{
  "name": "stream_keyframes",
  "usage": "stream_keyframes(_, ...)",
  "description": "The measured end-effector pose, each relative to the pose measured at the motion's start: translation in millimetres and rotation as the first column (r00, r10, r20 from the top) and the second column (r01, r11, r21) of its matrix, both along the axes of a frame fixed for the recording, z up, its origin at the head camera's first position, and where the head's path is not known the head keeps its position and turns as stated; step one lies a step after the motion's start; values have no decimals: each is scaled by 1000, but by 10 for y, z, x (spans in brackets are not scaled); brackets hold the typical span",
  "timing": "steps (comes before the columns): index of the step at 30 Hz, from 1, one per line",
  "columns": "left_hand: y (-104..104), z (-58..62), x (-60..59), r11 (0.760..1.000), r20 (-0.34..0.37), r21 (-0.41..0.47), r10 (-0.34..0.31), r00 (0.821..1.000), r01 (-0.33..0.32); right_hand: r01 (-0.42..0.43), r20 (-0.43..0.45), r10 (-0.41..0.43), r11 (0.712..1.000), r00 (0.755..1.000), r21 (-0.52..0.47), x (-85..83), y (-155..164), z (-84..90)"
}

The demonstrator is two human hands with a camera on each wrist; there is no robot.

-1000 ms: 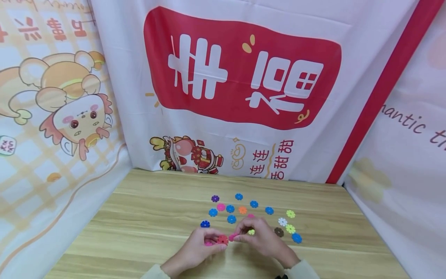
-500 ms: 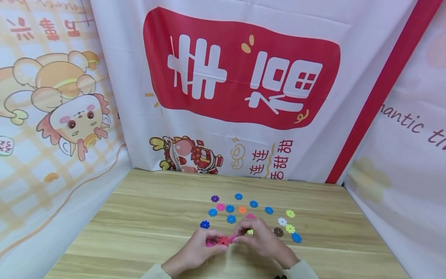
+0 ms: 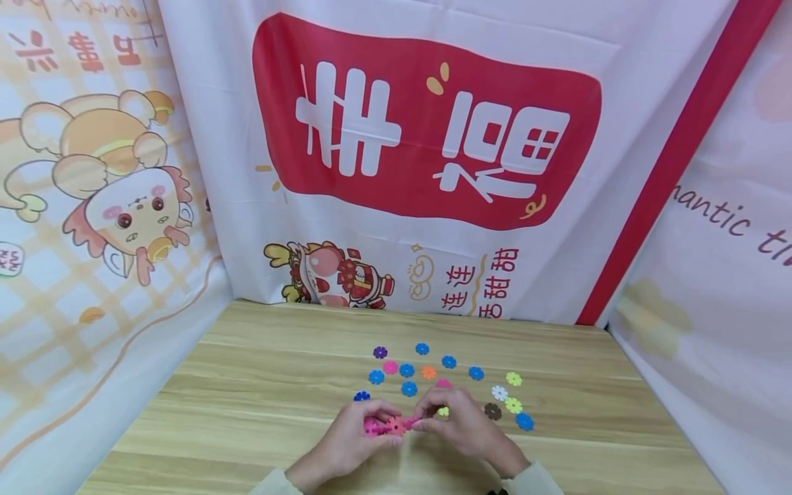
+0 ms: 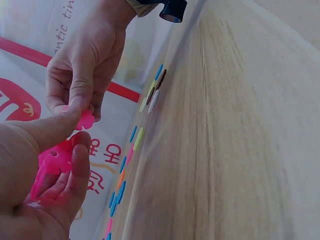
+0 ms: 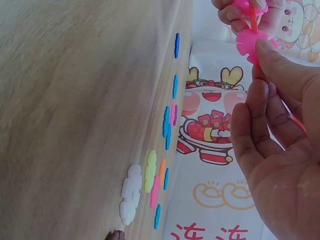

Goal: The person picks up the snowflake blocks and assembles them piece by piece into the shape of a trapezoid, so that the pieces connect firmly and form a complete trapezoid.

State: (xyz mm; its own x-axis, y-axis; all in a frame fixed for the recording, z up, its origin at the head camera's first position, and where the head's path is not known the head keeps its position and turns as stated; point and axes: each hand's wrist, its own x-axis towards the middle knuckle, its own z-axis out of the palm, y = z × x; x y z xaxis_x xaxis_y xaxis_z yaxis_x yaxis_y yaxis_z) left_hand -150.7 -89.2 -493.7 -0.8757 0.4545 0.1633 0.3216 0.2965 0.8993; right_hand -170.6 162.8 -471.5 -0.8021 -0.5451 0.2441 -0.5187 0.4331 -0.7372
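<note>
Above the table's near part, my left hand holds a small cluster of snowflake discs, a pink disc joined with a reddish disc. Facing it, my right hand pinches another pink snowflake disc between thumb and fingers. In the right wrist view, that disc meets the edge of the reddish one, seen edge-on. Part of the cluster is hidden by the left thumb and fingers in the left wrist view.
Several loose snowflake discs lie flat beyond the hands, among them a purple disc, an orange disc and a dark blue disc. To the right are a white disc and a brown disc. Printed cloth hangs behind the table.
The cluster in my left hand has turned slightly, so more of its pink disc shows beside the reddish one. Both hands stay in nearly the same place, discs still together.
</note>
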Motion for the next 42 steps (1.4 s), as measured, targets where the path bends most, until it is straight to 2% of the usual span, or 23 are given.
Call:
stream_keyframes(5, -18, -19, 13, 1000, -108, 2, -16, 994, 16, -7, -7, 7, 1000, 1000, -9, 11, -19, 17)
stream_keyframes(10, -36, -36, 15, 999, -231, -28, -33, 972, 27, -14, -14, 14, 1000, 1000, 1, 27, -44, 34)
stream_keyframes(15, -49, -30, 9, 998, -260, -51, -45, 965, 33, -13, -35, 13, 1000, 999, 6, 35, -74, 31)
stream_keyframes(25, -24, -51, 10, 998, -300, -36, -53, 953, 44, -19, -81, 18, 1000, 997, -6, 42, -135, 33)
stream_keyframes(30, -39, -54, 4, 997, -222, -48, -76, 972, 67, -35, -51, 35, 999, 998, 6, 29, -135, 24)
stream_keyframes(34, -42, -41, 8, 995, -97, -38, -96, 991, 93, -75, -20, 75, 997, 997, 5, 18, -116, 36)
stream_keyframes(36, -42, -34, 8, 994, -19, -10, -112, 993, 112, -99, -9, 99, 995, 995, 7, 15, -104, 51)
stream_keyframes(39, -58, -19, 3, 988, 106, 43, -149, 983, 145, -133, -36, 134, 991, 990, 28, 15, -98, 74)
stream_keyframes(42, -91, -7, -7, 980, 202, 85, -196, 960, 182, -174, -90, 179, 983, 980, 53, 21, -114, 91)
